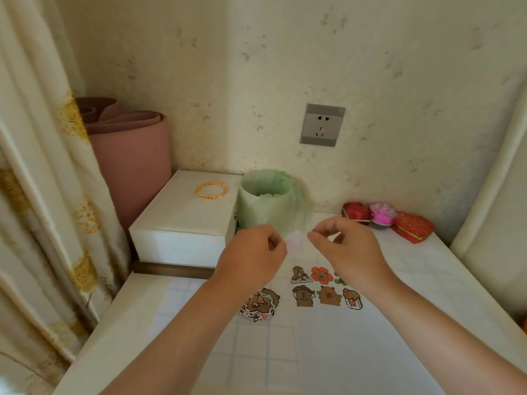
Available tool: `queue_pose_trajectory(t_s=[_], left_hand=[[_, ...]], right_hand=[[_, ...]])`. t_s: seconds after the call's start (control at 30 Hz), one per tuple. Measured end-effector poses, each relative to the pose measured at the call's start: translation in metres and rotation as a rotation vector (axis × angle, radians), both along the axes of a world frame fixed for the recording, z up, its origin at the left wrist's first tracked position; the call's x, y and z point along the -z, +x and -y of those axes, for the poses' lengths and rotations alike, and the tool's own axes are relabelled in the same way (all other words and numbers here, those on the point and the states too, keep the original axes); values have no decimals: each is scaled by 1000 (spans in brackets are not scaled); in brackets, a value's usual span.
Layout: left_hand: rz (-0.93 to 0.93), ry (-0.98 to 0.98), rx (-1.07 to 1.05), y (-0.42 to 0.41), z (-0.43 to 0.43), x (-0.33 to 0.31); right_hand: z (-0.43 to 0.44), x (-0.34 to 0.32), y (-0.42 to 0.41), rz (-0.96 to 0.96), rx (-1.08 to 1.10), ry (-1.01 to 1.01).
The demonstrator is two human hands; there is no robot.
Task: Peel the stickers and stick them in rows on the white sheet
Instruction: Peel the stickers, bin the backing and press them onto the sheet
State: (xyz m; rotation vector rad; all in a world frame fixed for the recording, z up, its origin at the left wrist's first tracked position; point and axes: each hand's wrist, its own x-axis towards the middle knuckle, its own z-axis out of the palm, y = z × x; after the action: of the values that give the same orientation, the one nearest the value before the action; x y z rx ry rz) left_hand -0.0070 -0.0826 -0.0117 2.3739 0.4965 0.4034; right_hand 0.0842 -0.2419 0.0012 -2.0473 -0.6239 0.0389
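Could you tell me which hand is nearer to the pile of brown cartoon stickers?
Left. The left hand, pinching a small pale piece with the right hand, is raised just beyond the pile of brown cartoon stickers; the right hand is farther off, to its right.

One view is supplied: the head camera, a wide-angle unit worn at head height. It faces forward and down across a white tabletop [462, 269] toward a wall [285, 67] fitted with a socket [322, 125]. Both forearms enter from the lower edge and converge just below frame centre. There the left hand [252, 252] and right hand [348, 246] hold a pale slip [295, 240] between them, close to the lens. The white sheet [342, 346] occupies the lower centre as the nearest surface. The wall fills the upper half as the farthest plane. A curtain [34, 195] borders the left edge. Straight lines bow toward the frame borders
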Motion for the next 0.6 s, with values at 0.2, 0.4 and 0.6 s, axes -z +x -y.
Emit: queue_pose_trajectory(t_s=[0.2, 0.4, 0.6], left_hand=[[33, 347, 68, 9, 23, 7], [136, 626, 209, 22, 33, 25], [384, 797, 322, 29, 34, 39]], right_hand=[[9, 0, 0, -353, 56, -11], [16, 6, 12, -499, 78, -82], [28, 11, 25, -663, 96, -150]])
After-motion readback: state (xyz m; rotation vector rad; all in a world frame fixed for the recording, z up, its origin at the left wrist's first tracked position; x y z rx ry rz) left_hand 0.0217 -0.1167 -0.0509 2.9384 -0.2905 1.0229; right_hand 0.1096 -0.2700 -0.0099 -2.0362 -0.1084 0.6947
